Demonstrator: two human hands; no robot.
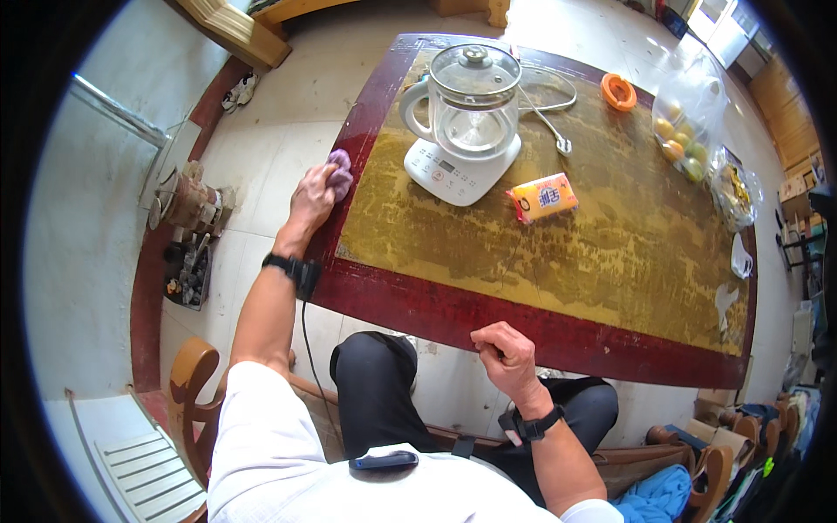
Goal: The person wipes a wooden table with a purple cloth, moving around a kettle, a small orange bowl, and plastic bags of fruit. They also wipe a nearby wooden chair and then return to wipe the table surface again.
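Observation:
My left hand (314, 197) grips a crumpled purple cloth (340, 175) against the dark red left border of the wooden table (418, 295). Over the front border, my right hand (509, 358) is loosely curled with nothing seen in it; whether it touches the wood is unclear. To the right of the cloth stands a glass electric kettle (474, 121) with its lid on, seated on a white control base (458, 171). An orange wrapped bar of soap (544, 197) lies to the right of the base.
A white power cord with a plug (563, 145) lies behind the soap. Farther right are an orange ashtray (618, 91), a plastic bag of fruit (683, 134) and a smaller clear bag (737, 187). A wooden chair arm (191, 376) flanks my left side; a blue cloth (657, 495) lies at right.

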